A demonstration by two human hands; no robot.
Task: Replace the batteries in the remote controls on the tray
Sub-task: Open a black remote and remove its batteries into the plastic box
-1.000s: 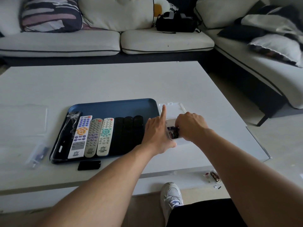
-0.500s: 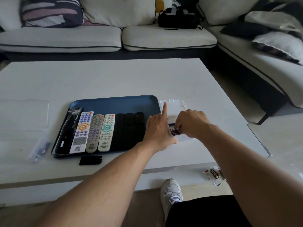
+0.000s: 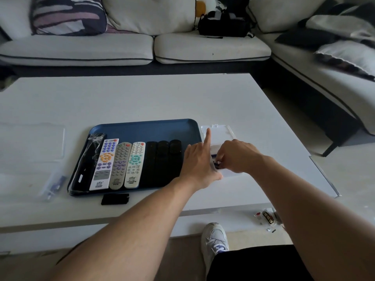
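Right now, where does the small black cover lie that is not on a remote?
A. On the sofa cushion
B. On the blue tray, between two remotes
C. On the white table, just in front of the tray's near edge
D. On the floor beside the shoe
C: the small black cover rests on the bare white table, just outside the near rim of the blue tray.

One head-worn view — looking forward and down, close over the table (image 3: 142,98).
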